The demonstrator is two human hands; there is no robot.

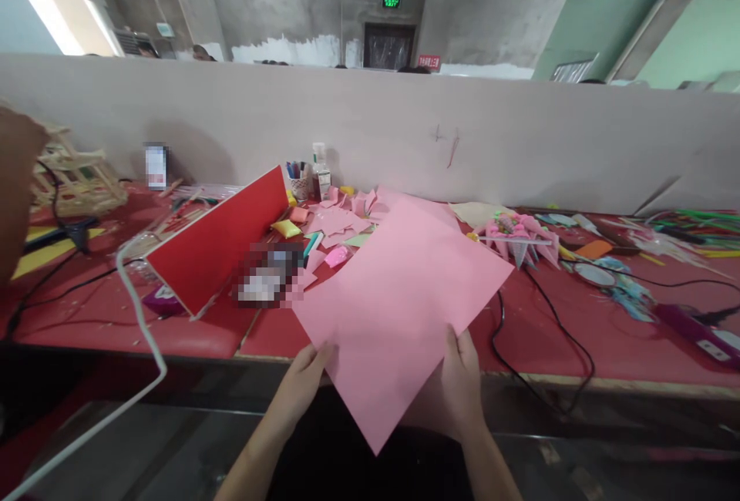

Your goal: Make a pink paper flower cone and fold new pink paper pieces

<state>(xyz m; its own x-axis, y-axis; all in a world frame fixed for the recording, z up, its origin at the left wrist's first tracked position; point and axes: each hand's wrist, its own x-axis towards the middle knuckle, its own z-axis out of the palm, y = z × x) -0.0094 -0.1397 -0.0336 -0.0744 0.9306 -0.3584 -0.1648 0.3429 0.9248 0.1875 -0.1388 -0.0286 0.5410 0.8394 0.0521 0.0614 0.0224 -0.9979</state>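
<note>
Pink paper sheet: the pink paper sheet [393,293] was held in front of the person, its near corner reaching past the front edge of the red tabletop [555,347].
Left hand: the left hand [311,368] was pinched on the lower left edge, thumb on top.
Right hand: the right hand [461,366] was pinched on the lower right edge, well apart from the left.
Sheet condition: the visible face appeared whole, with no cut or fold line discernible; work on it seemed barely begun.
Completed stock: small pink paper pieces [335,225] lay beyond the sheet, seemingly already cut or folded.
Assembled item: a pink paper ornament [520,235] stood to the right, apparently well advanced.
Remaining work: shaping of the held sheet appeared undone; the quantity outstanding could not be determined.
</note>
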